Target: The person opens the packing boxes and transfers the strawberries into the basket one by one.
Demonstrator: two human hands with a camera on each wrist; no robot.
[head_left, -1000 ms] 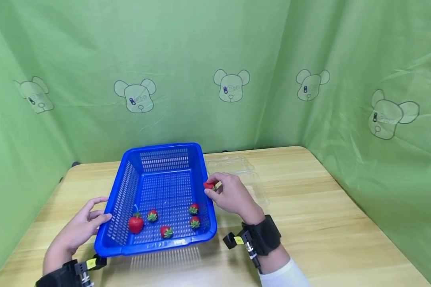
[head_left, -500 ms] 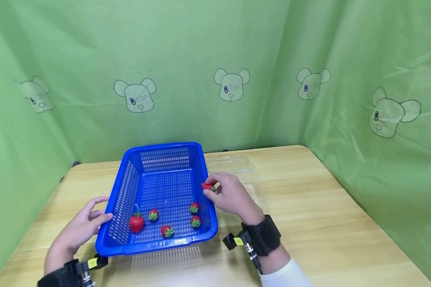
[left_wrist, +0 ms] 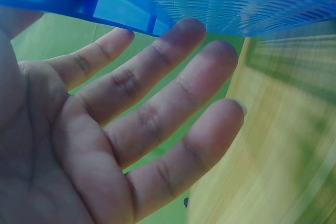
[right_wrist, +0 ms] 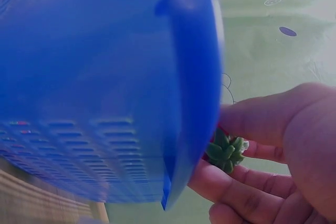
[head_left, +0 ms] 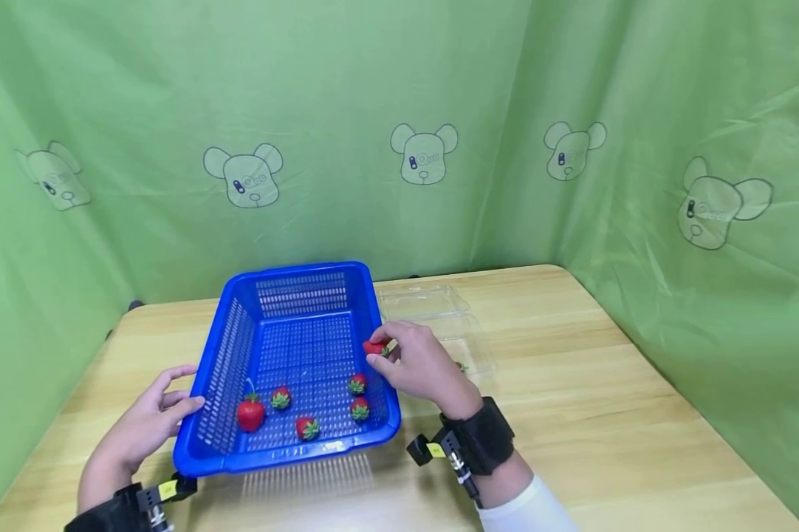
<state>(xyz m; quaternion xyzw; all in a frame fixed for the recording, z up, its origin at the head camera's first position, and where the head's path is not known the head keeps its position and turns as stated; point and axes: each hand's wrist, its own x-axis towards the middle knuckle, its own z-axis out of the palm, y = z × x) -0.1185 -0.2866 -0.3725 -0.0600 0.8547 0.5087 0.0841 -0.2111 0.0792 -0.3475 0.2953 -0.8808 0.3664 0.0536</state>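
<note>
A blue plastic basket (head_left: 286, 456) is held tilted above the table, with a shadow below its front edge. My left hand (head_left: 148, 417) holds its left rim, thumb on top and fingers (left_wrist: 173, 85) reaching below. At the right rim, my right hand (head_left: 418, 362) pinches a strawberry (head_left: 374, 347) between thumb and fingers; its green leaves (right_wrist: 227, 150) point back toward the palm. On the basket floor lie several strawberries, among them one strawberry (head_left: 308, 428) near the front. A bigger red fruit (head_left: 250, 415) with a thin stem sits at the left.
A clear plastic clamshell box (head_left: 466, 325) lies open on the wooden table (head_left: 585, 399), right of the basket. Part of a strawberry (head_left: 462, 366) shows in it behind my right wrist. A green curtain (head_left: 346, 81) encloses the back and sides.
My right hand has moved slightly left with the strawberry, which now overlaps the basket's right rim more. A bit of strawberry in the clear box has come into sight. The left hand keeps its hold.
</note>
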